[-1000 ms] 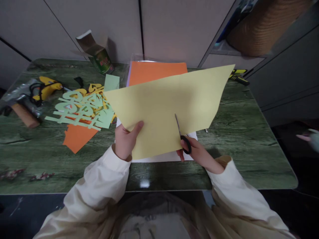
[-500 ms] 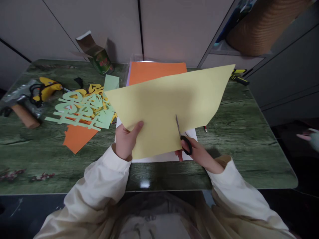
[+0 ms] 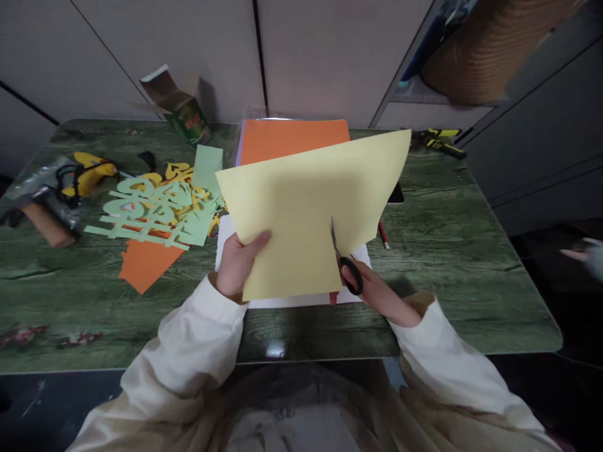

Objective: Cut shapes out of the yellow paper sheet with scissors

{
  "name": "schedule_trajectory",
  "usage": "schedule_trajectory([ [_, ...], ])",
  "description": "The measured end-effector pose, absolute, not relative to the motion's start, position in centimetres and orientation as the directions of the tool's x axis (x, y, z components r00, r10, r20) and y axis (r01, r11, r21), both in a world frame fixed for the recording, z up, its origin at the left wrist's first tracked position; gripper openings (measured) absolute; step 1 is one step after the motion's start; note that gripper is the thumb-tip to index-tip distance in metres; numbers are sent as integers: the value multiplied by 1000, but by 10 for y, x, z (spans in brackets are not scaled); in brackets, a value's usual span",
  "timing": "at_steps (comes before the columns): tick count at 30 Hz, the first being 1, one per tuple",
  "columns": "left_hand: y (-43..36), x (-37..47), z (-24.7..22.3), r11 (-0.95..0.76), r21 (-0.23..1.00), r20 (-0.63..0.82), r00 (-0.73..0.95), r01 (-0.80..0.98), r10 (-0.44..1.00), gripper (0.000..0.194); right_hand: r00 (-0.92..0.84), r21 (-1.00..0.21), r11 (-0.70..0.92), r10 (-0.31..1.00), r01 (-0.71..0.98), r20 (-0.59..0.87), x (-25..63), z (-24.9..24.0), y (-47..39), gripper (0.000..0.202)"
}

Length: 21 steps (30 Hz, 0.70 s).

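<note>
A pale yellow sheet of paper (image 3: 296, 213) is held up over the table, its left side pinched by my left hand (image 3: 238, 260) with the thumb on top. Black-handled scissors (image 3: 352, 276) are in my right hand (image 3: 372, 292), fingers through the loops. Their blades stand in a cut that runs up from the sheet's near edge, right of centre. The paper right of the cut curves upward. Beneath lies a white sheet (image 3: 282, 302), mostly covered. A small reddish-brown piece (image 3: 333, 297) shows under the near edge; its kind I cannot make out.
Green and yellow paper cutouts (image 3: 160, 201) lie heaped at left, with an orange paper piece (image 3: 151, 263) below. A hammer (image 3: 49, 225) is farther left. Orange sheets (image 3: 292, 139) and an open box (image 3: 186, 119) stand behind. Right are a pencil (image 3: 384, 237) and a yellow-black tool (image 3: 443, 144).
The yellow sheet has turned and bent, its right corner coming inward and its left edge shifting right. The scissors sit a little farther left, and the pencil at right is more exposed.
</note>
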<state>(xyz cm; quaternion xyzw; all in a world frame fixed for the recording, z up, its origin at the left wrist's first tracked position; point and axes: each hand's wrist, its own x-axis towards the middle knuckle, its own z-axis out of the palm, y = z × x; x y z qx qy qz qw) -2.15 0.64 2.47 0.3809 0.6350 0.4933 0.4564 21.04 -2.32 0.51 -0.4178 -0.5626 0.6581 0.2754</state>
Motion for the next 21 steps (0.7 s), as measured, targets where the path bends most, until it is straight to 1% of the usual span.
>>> schedule_trajectory([
  [3,5,-19,27,211,977,-193,-301,27,934,32,-455,-972,-195,860,130,-233,210,5,-23,35],
  [8,3,-19,26,174,980,-138,-303,94,943,29,-490,-978,-168,847,120,-205,210,4,-22,35],
  [15,3,-21,24,176,975,-129,-303,135,944,31,-409,-973,-75,898,218,-161,210,6,-21,35],
  [21,4,-20,23,189,970,-136,-305,150,942,30,-410,-973,-100,894,210,-181,208,6,-22,39],
])
